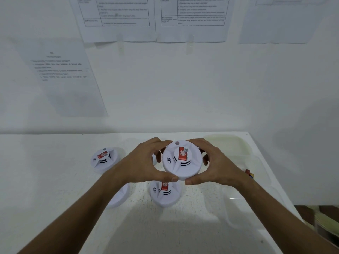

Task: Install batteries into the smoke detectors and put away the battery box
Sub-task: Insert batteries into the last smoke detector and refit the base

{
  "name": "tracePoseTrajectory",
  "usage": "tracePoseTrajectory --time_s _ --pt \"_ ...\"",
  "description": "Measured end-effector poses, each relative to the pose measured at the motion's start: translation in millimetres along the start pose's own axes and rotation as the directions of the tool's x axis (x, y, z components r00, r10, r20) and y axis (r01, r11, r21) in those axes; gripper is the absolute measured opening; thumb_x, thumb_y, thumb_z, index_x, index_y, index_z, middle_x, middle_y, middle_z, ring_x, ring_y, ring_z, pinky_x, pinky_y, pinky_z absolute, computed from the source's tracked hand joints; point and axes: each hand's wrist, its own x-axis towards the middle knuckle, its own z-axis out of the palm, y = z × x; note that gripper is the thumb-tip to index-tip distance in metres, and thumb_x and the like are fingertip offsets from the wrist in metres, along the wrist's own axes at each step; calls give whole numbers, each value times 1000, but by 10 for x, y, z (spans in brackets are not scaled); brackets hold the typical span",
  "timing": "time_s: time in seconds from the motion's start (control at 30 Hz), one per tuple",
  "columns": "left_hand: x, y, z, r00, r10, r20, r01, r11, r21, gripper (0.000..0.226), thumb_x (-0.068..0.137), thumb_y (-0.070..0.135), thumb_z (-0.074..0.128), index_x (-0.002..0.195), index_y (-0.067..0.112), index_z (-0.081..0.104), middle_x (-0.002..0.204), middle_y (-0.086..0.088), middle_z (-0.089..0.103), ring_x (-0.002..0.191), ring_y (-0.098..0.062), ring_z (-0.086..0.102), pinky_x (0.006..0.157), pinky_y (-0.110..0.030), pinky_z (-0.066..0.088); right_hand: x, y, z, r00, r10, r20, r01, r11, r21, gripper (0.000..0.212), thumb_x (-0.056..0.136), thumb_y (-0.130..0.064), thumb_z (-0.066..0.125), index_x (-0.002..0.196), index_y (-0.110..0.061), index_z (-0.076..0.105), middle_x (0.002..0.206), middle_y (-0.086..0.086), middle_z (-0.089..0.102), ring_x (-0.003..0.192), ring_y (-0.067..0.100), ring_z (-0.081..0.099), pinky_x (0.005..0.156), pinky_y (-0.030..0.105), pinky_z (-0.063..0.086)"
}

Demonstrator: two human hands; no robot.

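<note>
I hold a round white smoke detector (180,161) with a red label above the white table (45,180), its face tilted towards me. My left hand (146,162) grips its left rim and my right hand (214,164) grips its right rim. A second detector (103,159) lies on the table at the left. A third detector (165,194) lies just below the held one. A fourth detector (119,197) is mostly hidden under my left forearm. At the right stands a clear plastic battery box (256,162); something red and yellow (249,174) shows inside it.
The table meets a white wall with several printed sheets (117,19) taped to it. The table's right edge runs diagonally down to the lower right, with a stack of papers (324,219) beyond it. A clear lid (256,208) appears to lie near the box.
</note>
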Motion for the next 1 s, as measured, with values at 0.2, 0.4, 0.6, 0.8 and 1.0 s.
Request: tracePoseTrajectory --time_s 0.2,0.4,0.6,0.8,1.0 --pt "101 -83 4 1000 -13 -2 13 1000 -12 75 57 56 85 123 52 49 102 23 57 91 -3 55 69 -9 45 114 61 -39 998 63 31 -61 997 -44 93 54 -29 96 134 -33 49 125 -22 54 107 -3 52 77 6 42" --pt "270 -208 40 998 -53 -21 53 999 11 73 58 53 86 123 45 54 102 25 58 92 5 54 70 -8 45 272 188 -92 992 127 25 -125 990 -71 94 54 -27 97 135 -33 48 126 -22 56 105 -8 52 80 6 45" --pt "444 -403 84 992 -122 -1 122 992 31 71 55 51 89 118 46 56 100 23 59 86 -2 57 69 -8 45 490 332 -83 987 143 71 -133 983 -124 90 55 -21 97 133 -24 53 122 -17 60 95 -19 51 75 2 42" --pt "624 -614 193 981 -188 39 185 981 55 63 55 51 89 110 41 61 96 24 62 86 1 56 75 -16 47 734 573 -37 973 194 125 -161 959 -232 90 56 -23 97 134 -20 53 122 -10 60 100 -1 55 76 0 40" --pt "758 -713 295 955 -272 122 249 953 170 81 52 57 87 122 29 59 111 13 59 90 -3 50 85 -17 41 899 812 -1 945 266 191 -162 888 -431 90 53 -39 96 131 -19 55 125 0 61 114 19 53 103 32 40"
